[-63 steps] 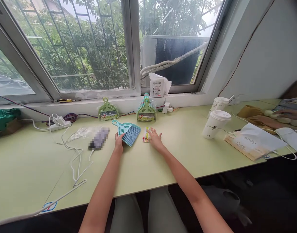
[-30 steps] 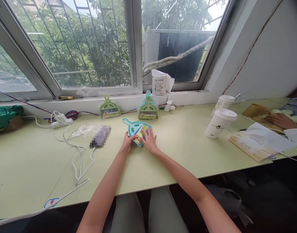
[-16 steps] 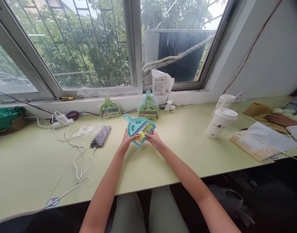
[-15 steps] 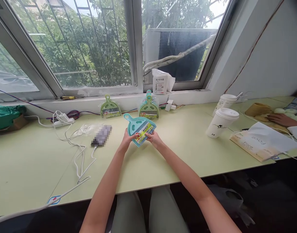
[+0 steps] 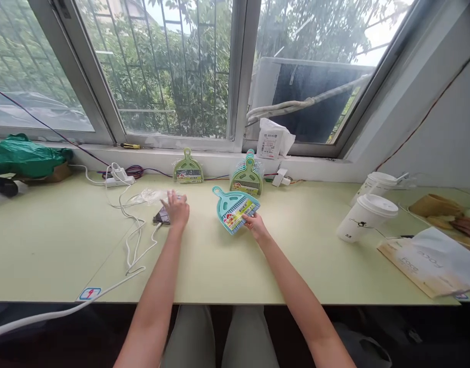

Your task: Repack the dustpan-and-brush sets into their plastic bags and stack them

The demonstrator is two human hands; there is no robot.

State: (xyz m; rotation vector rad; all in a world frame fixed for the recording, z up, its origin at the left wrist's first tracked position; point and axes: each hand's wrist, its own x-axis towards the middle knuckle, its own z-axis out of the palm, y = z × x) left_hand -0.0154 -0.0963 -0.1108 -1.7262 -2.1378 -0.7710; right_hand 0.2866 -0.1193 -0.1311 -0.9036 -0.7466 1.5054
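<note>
My right hand [image 5: 256, 226] grips the lower right edge of a turquoise dustpan and brush set [image 5: 235, 208] with a yellow label, held tilted above the table. Apart from it, to the left, my left hand [image 5: 176, 209] is raised over a phone [image 5: 162, 215], its fingers spread and holding nothing. Part of the phone is hidden behind that hand, and I cannot tell whether they touch. Farther back, a green dustpan set [image 5: 187, 168] leans by the sill, and a stack of dustpan sets [image 5: 247, 176] stands to its right.
White cables [image 5: 133, 240] and a power strip [image 5: 119, 177] lie at the left, near clear plastic wrap [image 5: 148, 196]. A green bag [image 5: 25, 158] is at the far left. Two lidded paper cups [image 5: 367, 217] and a paper bag [image 5: 419, 260] stand or lie right. Another person's hand [image 5: 468, 225] shows at the right edge.
My left hand has let go of the turquoise dustpan set and moved left over the phone. My right hand keeps its hold. The camera view has shifted a little.
</note>
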